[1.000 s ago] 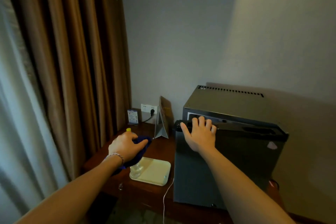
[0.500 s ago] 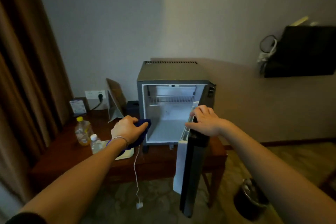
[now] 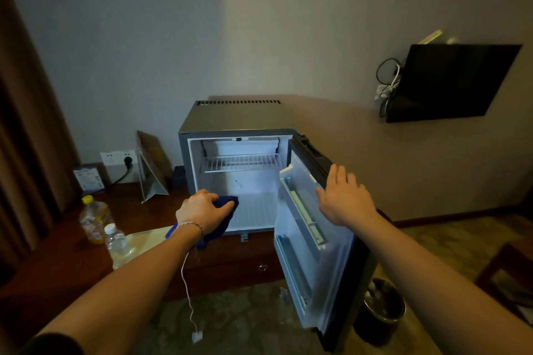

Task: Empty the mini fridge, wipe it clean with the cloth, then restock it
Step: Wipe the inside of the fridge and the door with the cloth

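Observation:
The grey mini fridge [image 3: 230, 117] stands on a dark wooden table [image 3: 57, 262] with its door [image 3: 317, 262] swung wide to the right. Inside I see only a white wire shelf [image 3: 242, 163] and bare white walls. My left hand [image 3: 202, 212] grips a dark blue cloth [image 3: 226, 202] at the fridge's lower front opening. My right hand [image 3: 343, 199] is flat with straight fingers, at the door's upper edge. Two bottles stand on the table at the left: a yellow-capped one [image 3: 93, 219] and a white-capped one [image 3: 116, 242].
A pale tray [image 3: 144, 242] lies beside the bottles. A folded card stand [image 3: 151, 166], a wall socket with plug [image 3: 127, 160] and a small sign [image 3: 89, 179] sit behind. A white cable [image 3: 187, 294] dangles off the table. A dark bin [image 3: 380, 308] stands under the door; a TV [image 3: 450, 81] hangs right.
The fridge door went from closed to fully open. My right hand let go of its top edge and now lies flat against it. My left hand brought the cloth to the fridge opening.

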{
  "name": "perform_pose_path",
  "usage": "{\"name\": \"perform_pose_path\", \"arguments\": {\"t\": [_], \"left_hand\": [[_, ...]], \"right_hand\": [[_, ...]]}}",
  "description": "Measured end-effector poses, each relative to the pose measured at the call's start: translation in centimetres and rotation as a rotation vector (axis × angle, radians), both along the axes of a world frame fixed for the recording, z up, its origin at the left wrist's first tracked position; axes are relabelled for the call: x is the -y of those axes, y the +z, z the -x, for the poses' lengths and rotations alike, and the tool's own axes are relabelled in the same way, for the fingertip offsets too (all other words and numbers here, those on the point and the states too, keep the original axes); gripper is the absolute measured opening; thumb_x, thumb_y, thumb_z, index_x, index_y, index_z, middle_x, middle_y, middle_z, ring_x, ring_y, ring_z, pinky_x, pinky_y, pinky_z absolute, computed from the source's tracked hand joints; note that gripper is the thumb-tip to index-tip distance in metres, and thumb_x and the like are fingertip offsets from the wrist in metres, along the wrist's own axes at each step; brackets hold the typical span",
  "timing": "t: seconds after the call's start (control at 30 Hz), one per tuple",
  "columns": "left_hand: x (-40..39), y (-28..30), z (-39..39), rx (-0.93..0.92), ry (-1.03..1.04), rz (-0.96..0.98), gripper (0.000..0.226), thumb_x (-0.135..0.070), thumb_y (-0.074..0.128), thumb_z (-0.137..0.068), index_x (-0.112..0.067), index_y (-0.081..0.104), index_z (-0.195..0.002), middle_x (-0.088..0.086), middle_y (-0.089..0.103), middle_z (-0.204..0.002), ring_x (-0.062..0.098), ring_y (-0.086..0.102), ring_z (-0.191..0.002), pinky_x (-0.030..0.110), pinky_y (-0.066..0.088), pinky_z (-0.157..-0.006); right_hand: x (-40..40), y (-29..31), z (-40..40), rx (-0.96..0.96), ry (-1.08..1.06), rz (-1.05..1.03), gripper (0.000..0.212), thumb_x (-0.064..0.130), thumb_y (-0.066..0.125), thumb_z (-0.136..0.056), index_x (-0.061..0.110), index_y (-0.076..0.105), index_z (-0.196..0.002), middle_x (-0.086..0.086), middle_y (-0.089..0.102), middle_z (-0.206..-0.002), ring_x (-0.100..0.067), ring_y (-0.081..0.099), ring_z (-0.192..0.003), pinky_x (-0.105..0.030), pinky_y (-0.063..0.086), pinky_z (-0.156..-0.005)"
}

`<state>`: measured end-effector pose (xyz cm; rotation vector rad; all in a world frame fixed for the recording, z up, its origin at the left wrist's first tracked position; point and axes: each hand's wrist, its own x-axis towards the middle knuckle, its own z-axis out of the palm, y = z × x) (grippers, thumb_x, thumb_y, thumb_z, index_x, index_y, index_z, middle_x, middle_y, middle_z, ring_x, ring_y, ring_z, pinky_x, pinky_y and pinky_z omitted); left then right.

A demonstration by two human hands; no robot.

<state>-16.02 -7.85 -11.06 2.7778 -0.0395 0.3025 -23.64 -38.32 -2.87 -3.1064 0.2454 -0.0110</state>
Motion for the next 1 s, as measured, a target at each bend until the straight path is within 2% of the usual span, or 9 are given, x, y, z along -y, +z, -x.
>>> {"name": "perform_pose_path", "arguments": {"t": [0.1, 0.17, 0.3, 0.5, 0.63, 0.8, 0.9, 1.0], "left_hand": [[2.0, 0.3, -0.8, 0.013, 0.019, -0.007, 0.040, -0.076, 0.048, -0.083, -0.038, 0.058, -0.082, -0.005, 0.055, -0.100, 0.020, 0.058, -0.086, 0.034, 0.054, -0.071], [3.5, 0.1, -1.2, -0.004, 0.037, -0.004, 0.041, -0.076, 0.047, -0.084, -0.037, 0.058, -0.080, -0.006, 0.054, -0.102, 0.021, 0.058, -0.087, 0.033, 0.052, -0.070], [6.4, -1.4, -1.7, -0.034, 0.082, -0.020, 0.043, -0.077, 0.047, -0.084, -0.036, 0.060, -0.083, -0.006, 0.056, -0.107, 0.023, 0.059, -0.090, 0.033, 0.051, -0.071], [9.4, -2.4, -2.9, -0.033, 0.110, -0.044, 0.049, -0.077, 0.046, -0.084, -0.034, 0.067, -0.092, -0.006, 0.057, -0.111, 0.023, 0.059, -0.092, 0.035, 0.054, -0.071], [9.8, -3.0, -3.4, -0.043, 0.126, -0.043, 0.048, -0.076, 0.046, -0.085, -0.034, 0.067, -0.093, -0.008, 0.056, -0.111, 0.024, 0.058, -0.094, 0.036, 0.054, -0.071], [9.4, -3.5, -4.5, -0.015, 0.148, -0.044, 0.046, -0.074, 0.048, -0.086, -0.034, 0.068, -0.095, -0.008, 0.056, -0.109, 0.023, 0.058, -0.092, 0.033, 0.053, -0.066], [9.1, -3.9, -5.9, -0.025, 0.161, -0.046, 0.048, -0.076, 0.047, -0.085, -0.034, 0.069, -0.097, -0.009, 0.056, -0.110, 0.024, 0.058, -0.095, 0.035, 0.053, -0.069], [8.9, -4.4, -7.7, -0.037, 0.148, -0.046, 0.050, -0.077, 0.046, -0.084, -0.034, 0.068, -0.098, -0.007, 0.056, -0.114, 0.028, 0.058, -0.099, 0.038, 0.054, -0.072]], "right_hand": [[3.9, 0.0, -0.8, 0.072, 0.002, 0.005, 0.077, 0.056, 0.017, -0.104, 0.002, 0.004, -0.157, -0.019, 0.019, -0.161, -0.038, 0.034, -0.140, -0.049, 0.040, -0.105], [6.8, 0.0, -1.3, 0.094, 0.023, 0.038, 0.077, 0.061, 0.016, -0.101, 0.009, 0.011, -0.157, -0.017, 0.032, -0.154, -0.036, 0.043, -0.132, -0.048, 0.044, -0.097], [11.9, -0.2, -2.7, 0.101, -0.036, 0.058, 0.080, 0.073, 0.007, -0.094, 0.024, 0.012, -0.158, -0.017, 0.048, -0.143, -0.035, 0.051, -0.124, -0.048, 0.044, -0.094], [16.9, -0.6, -6.1, 0.229, -0.074, 0.139, 0.088, 0.082, 0.002, -0.088, 0.024, 0.036, -0.144, -0.014, 0.062, -0.124, -0.034, 0.059, -0.111, -0.048, 0.044, -0.090], [20.1, -1.3, -8.1, 0.292, -0.019, 0.189, 0.085, 0.084, -0.001, -0.086, 0.028, 0.041, -0.135, -0.012, 0.064, -0.114, -0.033, 0.062, -0.101, -0.045, 0.049, -0.086], [21.6, -1.5, -10.3, 0.319, -0.031, 0.192, 0.084, 0.081, 0.002, -0.088, 0.028, 0.040, -0.140, -0.013, 0.061, -0.120, -0.035, 0.058, -0.108, -0.045, 0.047, -0.089], [21.2, -1.5, -10.8, 0.275, -0.075, 0.149, 0.079, 0.075, 0.010, -0.092, 0.025, 0.037, -0.146, -0.015, 0.055, -0.133, -0.038, 0.051, -0.120, -0.049, 0.041, -0.098], [19.3, -1.2, -11.8, 0.201, -0.135, 0.114, 0.084, 0.074, 0.014, -0.093, 0.013, 0.035, -0.148, -0.018, 0.047, -0.142, -0.038, 0.044, -0.129, -0.061, 0.031, -0.109]]}}
